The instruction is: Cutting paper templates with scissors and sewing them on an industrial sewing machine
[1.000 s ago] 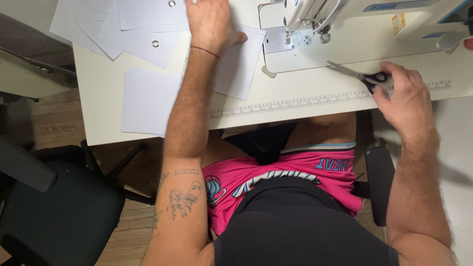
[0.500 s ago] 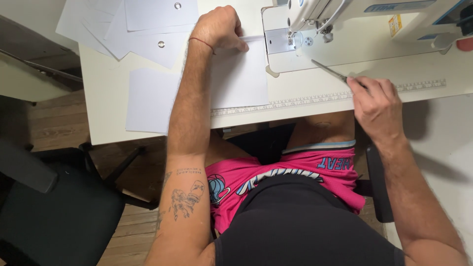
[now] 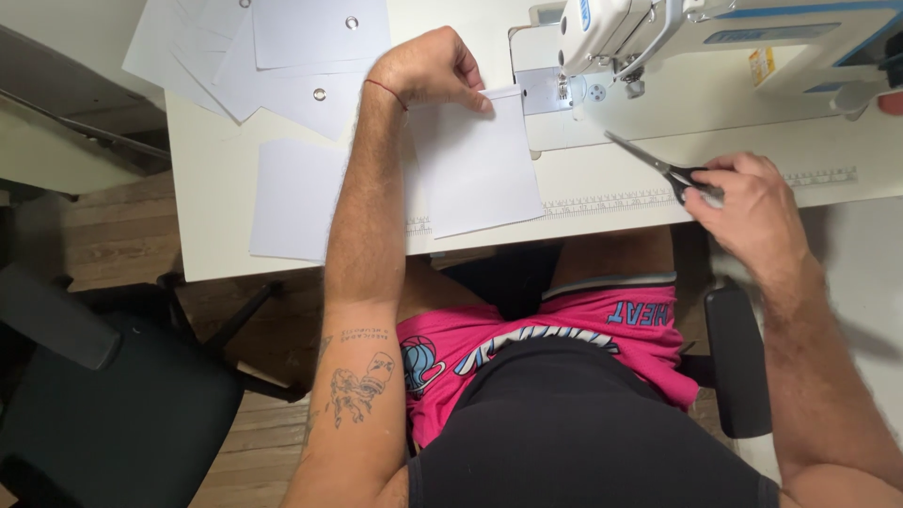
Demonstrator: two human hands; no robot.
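White fabric piece (image 3: pixel 478 165) lies flat on the counter (image 3: pixel 221 188), its far edge just beside the sewing machine (image 3: pixel 677 38) and its near edge hanging slightly over the counter's front. The left hand (image 3: pixel 428 68) pinches its top edge, fingers (image 3: pixel 470 94) curled closed on the cloth. To the right, the right hand (image 3: pixel 748 202) grips scissors (image 3: pixel 658 165), fingers closed around the handles, blades pointing toward the machine. More white pieces (image 3: pixel 301 56) lie stacked at the far left.
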